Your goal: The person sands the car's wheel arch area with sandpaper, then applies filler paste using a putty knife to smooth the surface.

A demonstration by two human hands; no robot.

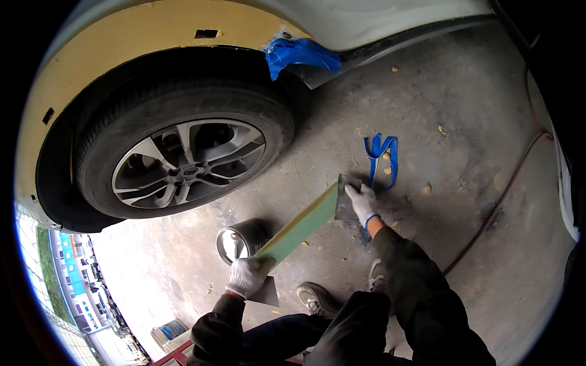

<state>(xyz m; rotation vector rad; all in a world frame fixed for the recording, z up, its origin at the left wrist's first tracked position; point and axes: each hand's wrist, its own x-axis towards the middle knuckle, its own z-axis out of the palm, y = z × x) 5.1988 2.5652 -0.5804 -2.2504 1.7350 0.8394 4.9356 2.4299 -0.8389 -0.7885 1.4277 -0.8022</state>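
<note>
My left hand [248,276], in a white knit glove, grips the near end of a long green strip [305,227]. Yellowish paste runs along the strip's upper edge. A grey flat plate [266,293] shows just below this hand; whether the fingers hold it too, I cannot tell. In my gloved right hand [362,204] is a dark grey flat scraper [345,206], its face against the strip's far end. Close to my left hand lies a dark round can [251,235] on its side or tilted, its bright opening turned left.
A car wheel [190,171] stands at upper left under a yellowish fender [140,36], with blue masking film [302,55] at the arch's end. Crumpled blue tape [384,160] lies on the concrete floor [464,104]. A reddish hose [497,210] crosses at right. A tub [171,330] stands lower left.
</note>
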